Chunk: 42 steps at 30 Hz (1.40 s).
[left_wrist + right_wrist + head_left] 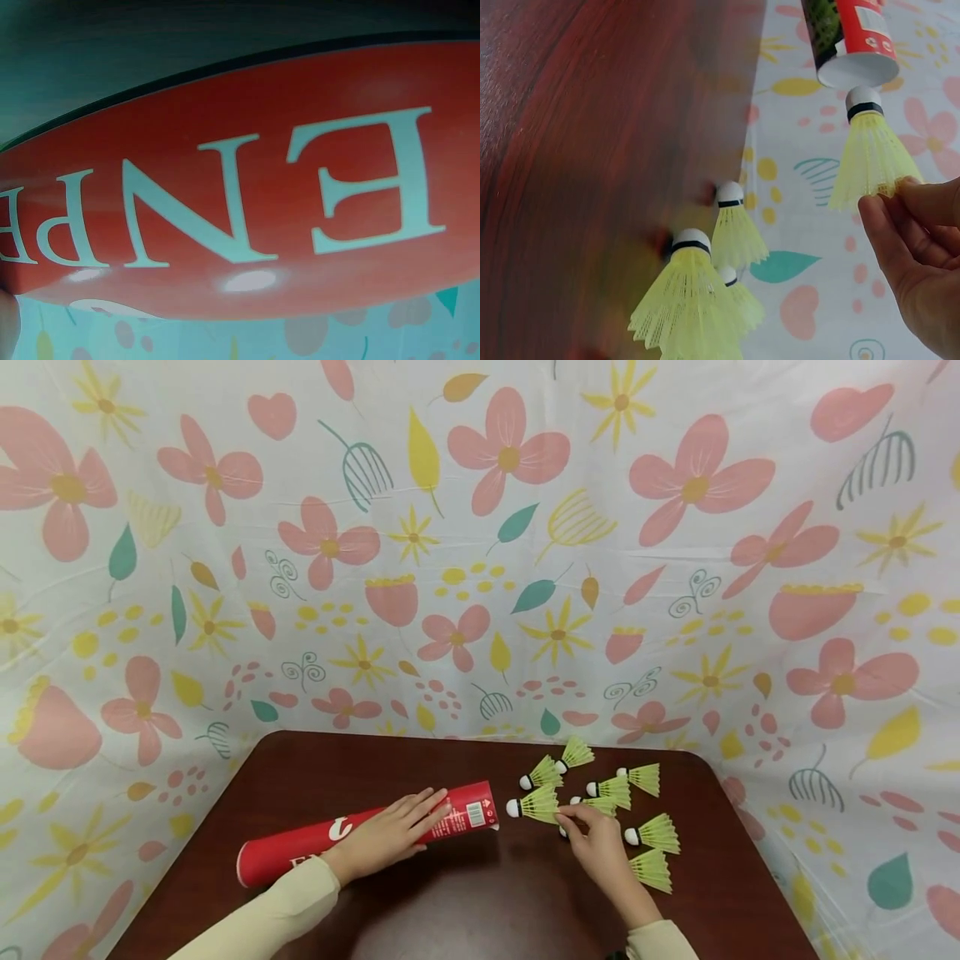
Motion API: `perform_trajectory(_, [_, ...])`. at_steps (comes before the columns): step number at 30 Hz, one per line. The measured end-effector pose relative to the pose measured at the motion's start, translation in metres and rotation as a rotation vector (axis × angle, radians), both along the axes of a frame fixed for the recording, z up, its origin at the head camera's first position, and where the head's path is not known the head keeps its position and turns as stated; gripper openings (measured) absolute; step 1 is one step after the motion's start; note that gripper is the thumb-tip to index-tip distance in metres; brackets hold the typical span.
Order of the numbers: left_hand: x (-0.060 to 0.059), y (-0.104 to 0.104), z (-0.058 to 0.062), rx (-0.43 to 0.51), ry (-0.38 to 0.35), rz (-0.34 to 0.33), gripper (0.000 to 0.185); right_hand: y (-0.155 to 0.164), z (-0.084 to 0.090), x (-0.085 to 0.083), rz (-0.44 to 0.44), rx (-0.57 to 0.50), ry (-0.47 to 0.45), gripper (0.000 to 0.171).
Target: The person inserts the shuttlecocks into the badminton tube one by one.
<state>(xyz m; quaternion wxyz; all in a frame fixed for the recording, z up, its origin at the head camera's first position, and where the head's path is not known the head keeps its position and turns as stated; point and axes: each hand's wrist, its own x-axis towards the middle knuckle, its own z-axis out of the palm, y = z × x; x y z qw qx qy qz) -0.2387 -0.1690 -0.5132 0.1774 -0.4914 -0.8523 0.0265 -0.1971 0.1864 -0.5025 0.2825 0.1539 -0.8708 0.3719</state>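
A red shuttlecock tube [300, 852] lies slantwise on the table, with large white letters in the left wrist view. My left hand [396, 828] rests on top of it, fingers stretched across its surface. My right hand [600, 847] pinches a yellow shuttlecock [536, 804] by its skirt edge between thumb and fingers. Its white cork points toward the near end of the tube, a short gap away; the right wrist view shows the tube end [859, 69] just beyond the cork [864, 97].
Several yellow shuttlecocks lie around the right hand, among them one at the back [576, 755], one on the right [656, 833] and one by the wrist [652, 870]. Behind the dark brown table [480, 918] hangs a white flower-patterned cloth [480, 568].
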Motion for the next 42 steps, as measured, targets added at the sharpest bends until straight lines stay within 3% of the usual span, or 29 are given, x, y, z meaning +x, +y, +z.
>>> perform_trajectory(16, [-0.001,0.011,-0.004,-0.015,0.01,-0.015,0.094,-0.019,-0.004,-0.013,0.054,-0.068,-0.041,0.009])
perform_trajectory(23, [0.001,0.01,-0.002,-0.025,0.031,-0.003,0.095,-0.034,-0.005,-0.017,0.121,-0.134,-0.105,0.004])
perform_trajectory(29, [0.001,0.009,0.0,-0.033,0.017,0.003,0.094,-0.043,-0.007,-0.021,0.17,-0.15,-0.094,0.007])
perform_trajectory(42, [0.0,0.011,-0.001,-0.003,-0.021,0.003,0.1,-0.052,-0.009,-0.023,0.248,-0.084,-0.168,0.016])
